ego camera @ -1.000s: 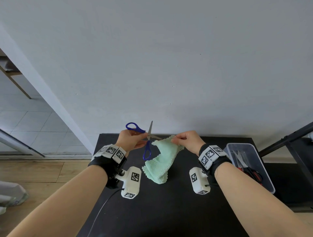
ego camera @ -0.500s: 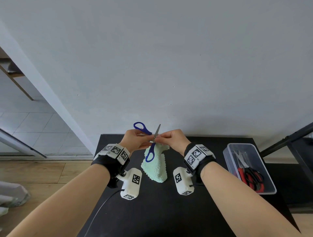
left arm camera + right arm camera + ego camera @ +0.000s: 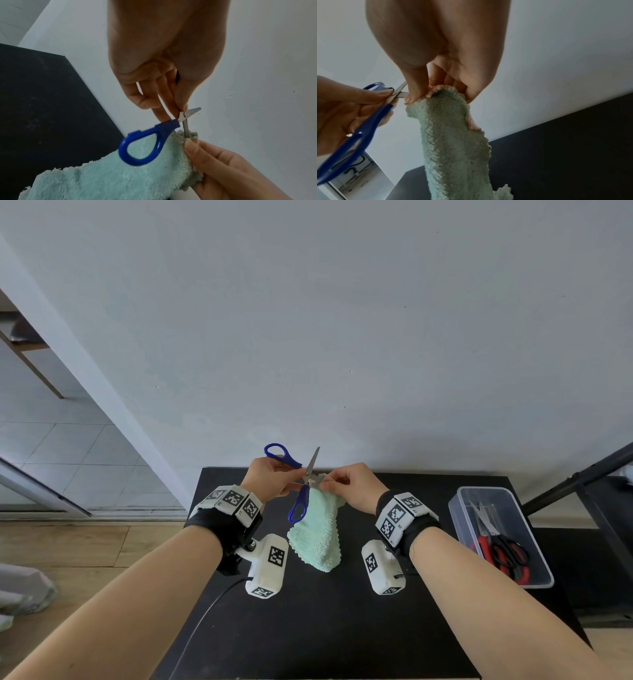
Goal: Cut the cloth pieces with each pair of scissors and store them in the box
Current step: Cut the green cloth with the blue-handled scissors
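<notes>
Right fingers (image 3: 414, 94) pinching cloth (image 3: 317, 532) top, scissors (image 3: 301, 491) blade alongside

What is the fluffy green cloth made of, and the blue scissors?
The green cloth looks like soft terry or microfibre: a looped, fuzzy pile and a limp drape. The blue scissors seem to have glossy moulded plastic handles and bare shiny blades, probably steel. The box looks like clear plastic: the scissors inside show through it.
</notes>
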Motion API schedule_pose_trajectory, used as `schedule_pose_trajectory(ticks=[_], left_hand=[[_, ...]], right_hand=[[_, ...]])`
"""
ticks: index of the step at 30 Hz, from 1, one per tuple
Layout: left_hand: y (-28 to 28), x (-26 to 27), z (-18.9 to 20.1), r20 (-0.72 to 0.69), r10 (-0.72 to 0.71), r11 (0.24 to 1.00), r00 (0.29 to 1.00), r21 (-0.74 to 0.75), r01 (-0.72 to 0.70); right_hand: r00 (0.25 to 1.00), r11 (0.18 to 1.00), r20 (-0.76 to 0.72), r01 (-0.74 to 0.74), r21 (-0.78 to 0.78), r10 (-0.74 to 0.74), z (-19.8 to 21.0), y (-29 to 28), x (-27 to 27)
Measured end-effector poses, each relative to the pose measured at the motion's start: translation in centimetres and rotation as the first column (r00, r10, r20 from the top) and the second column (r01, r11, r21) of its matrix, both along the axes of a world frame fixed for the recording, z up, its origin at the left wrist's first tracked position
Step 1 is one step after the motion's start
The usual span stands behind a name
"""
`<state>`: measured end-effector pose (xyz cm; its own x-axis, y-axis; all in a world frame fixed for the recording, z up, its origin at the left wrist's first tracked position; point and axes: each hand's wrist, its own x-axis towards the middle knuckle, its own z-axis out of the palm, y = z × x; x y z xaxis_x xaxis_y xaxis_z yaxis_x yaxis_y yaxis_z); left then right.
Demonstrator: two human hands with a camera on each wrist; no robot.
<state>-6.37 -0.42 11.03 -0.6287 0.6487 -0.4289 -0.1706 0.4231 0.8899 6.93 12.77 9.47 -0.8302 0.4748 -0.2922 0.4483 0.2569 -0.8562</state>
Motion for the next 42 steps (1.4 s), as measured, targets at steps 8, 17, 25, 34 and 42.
schedule_pose_trajectory(ticks=[8,17,25,34,42], left_hand=[[0.4,0.3,0.2,0.002,0.009,1.000,1.000,-0.011,-0.009],[-0.5,-1.8,0.8,-0.022,-0.049,0.995,0.999,-0.083,0.047],[-0.2,-0.7,1.3,-0.117,-0.324,0.938,0.939,-0.171,0.302],[-0.1,-0.3,1.3,-0.136,-0.307,0.950,0.942,-0.112,0.293],[0.0,-0.3,1.4,-0.139,-0.351,0.935,0.926,-0.106,0.339]], right_hand=[[0.999,0.999,0.019,0.039,-0.024,-0.038,0.0,1.1,0.6],[0.985,0.987,-0.069,0.159,0.024,-0.157,1.3,4.3,2.0],[0.994,0.995,-0.053,-0.090,0.036,0.092,2.8,3.2,-0.8],[0.971,0.975,0.102,-0.221,0.023,0.217,2.4,1.6,-1.8],[0.969,0.973,0.118,-0.227,0.053,0.219,2.0,1.2,-1.7]])
